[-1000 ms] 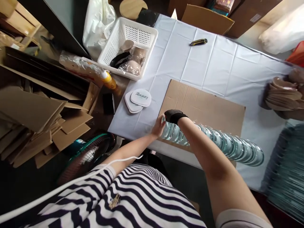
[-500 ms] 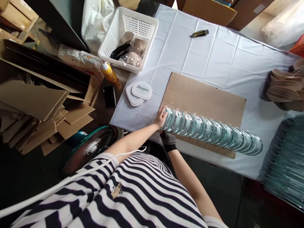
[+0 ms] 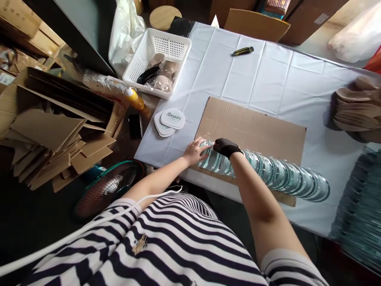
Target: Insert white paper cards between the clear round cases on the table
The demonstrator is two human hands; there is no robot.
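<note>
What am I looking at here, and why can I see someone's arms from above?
The camera sits on a person's head and looks down, so you see their own striped shirt and both arms. The left hand is bare and the right hand wears a dark glove. Both hands touch the near end of a long row of clear round lids, which lies on a sheet of cardboard on a table with a white cloth. Nearby are a white basket, white labels reading "beauty", a yellow-capped bottle and a small cutter knife. Cardboard scraps are piled on the left.
</note>
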